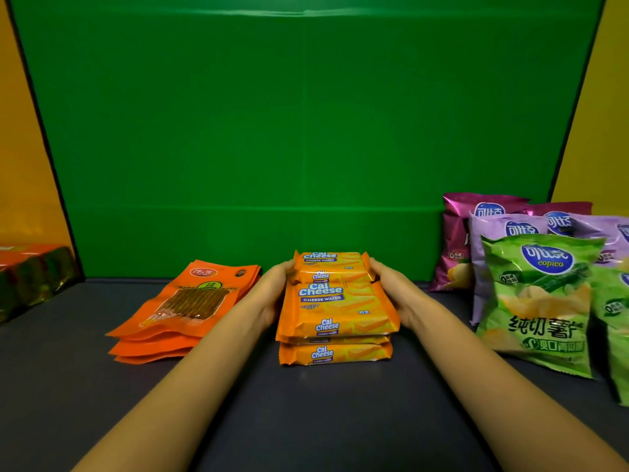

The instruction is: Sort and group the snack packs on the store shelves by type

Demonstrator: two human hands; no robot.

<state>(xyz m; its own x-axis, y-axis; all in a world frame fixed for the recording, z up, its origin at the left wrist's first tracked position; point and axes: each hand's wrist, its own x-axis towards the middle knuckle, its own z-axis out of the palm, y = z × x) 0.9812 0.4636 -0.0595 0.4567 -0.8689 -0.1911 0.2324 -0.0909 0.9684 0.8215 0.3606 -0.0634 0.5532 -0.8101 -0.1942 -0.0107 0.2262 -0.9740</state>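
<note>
Several orange Cal Cheese wafer packs (337,308) are stacked in two piles at the middle of the dark shelf, a rear pile and a front pile. My left hand (270,294) presses flat against the left side of the piles and my right hand (396,294) against the right side, so the packs sit clamped between both palms. To the left lies a fanned pile of orange spicy-strip pouches (180,311). On the right stand Copico chip bags: a green one (541,301) in front, light purple (503,240) and magenta ones (457,233) behind.
A green back panel (306,131) closes off the shelf behind the packs. A dark orange-and-green box (30,277) lies at the far left edge. Yellow walls flank both sides. The dark shelf surface (306,420) stretches toward me between my forearms.
</note>
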